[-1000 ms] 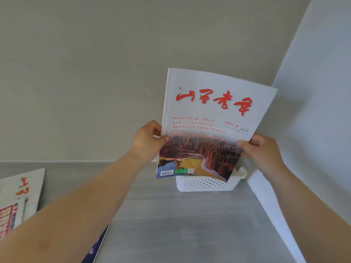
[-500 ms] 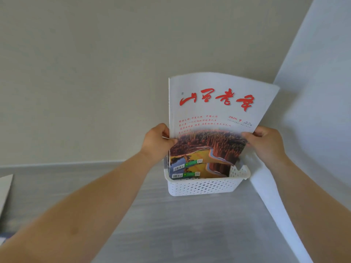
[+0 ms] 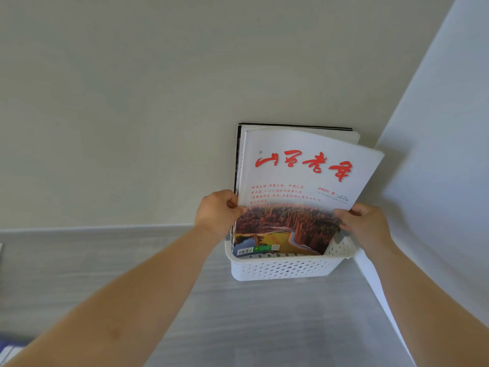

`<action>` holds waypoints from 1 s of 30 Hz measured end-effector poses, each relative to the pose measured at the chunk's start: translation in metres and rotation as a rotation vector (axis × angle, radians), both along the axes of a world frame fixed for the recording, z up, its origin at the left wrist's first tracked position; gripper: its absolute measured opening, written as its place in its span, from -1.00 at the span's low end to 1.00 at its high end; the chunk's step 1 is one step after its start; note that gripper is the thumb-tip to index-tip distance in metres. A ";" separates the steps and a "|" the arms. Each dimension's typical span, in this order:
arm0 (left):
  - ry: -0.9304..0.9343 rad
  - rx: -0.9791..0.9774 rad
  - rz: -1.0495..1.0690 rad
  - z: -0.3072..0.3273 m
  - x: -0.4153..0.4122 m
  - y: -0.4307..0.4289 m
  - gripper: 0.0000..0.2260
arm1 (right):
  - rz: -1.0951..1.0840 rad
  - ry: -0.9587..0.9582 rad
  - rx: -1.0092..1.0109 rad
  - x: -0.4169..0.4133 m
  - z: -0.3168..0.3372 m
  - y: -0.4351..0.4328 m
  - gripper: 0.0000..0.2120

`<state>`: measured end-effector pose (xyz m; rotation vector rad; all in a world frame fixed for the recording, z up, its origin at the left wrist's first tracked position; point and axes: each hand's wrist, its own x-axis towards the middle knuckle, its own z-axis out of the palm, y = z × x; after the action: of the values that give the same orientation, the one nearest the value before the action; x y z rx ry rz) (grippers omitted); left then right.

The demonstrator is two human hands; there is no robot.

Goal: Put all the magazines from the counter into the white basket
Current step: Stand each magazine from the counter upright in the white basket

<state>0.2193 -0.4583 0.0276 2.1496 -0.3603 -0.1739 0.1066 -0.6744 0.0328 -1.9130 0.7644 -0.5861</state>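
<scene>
The left hand point(image 3: 218, 213) is pinching the left edge of the front magazine point(image 3: 301, 181), thumb on the cover and fingers curled behind, while the right hand point(image 3: 363, 225) is gripping the right edge the same way. The magazine is standing between the two hands, its lower end inside the white basket point(image 3: 280, 268) and its upper part rising well above the rim. Half a second ago its bottom edge was only just entering the basket; now it is sitting lower, with the barcode corner down by the front wall, and the whole view is closer. The long axis is running nearly upright, red title at the top, cover facing the camera, the top right corner curling forward. Behind it, other magazines point(image 3: 296, 127) are standing in the same basket, leaning on the wall point(image 3: 132, 102). The basket is resting on the grey counter point(image 3: 238, 327), in the corner.
</scene>
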 end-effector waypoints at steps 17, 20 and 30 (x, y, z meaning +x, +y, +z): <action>-0.129 -0.029 -0.037 -0.008 0.007 -0.014 -0.44 | -0.054 -0.123 0.248 0.030 -0.013 -0.008 -0.42; -0.156 0.124 -0.039 -0.007 0.007 -0.019 -0.44 | 0.036 -0.079 0.312 0.036 -0.015 -0.005 -0.44; -0.131 0.190 -0.004 -0.007 0.008 -0.026 -0.45 | 0.115 -0.011 0.276 0.039 -0.019 0.000 -0.49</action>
<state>0.2268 -0.4840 0.0203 2.3549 -0.4387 -0.0713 0.1455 -0.6740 0.0137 -1.6849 0.6844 -0.3977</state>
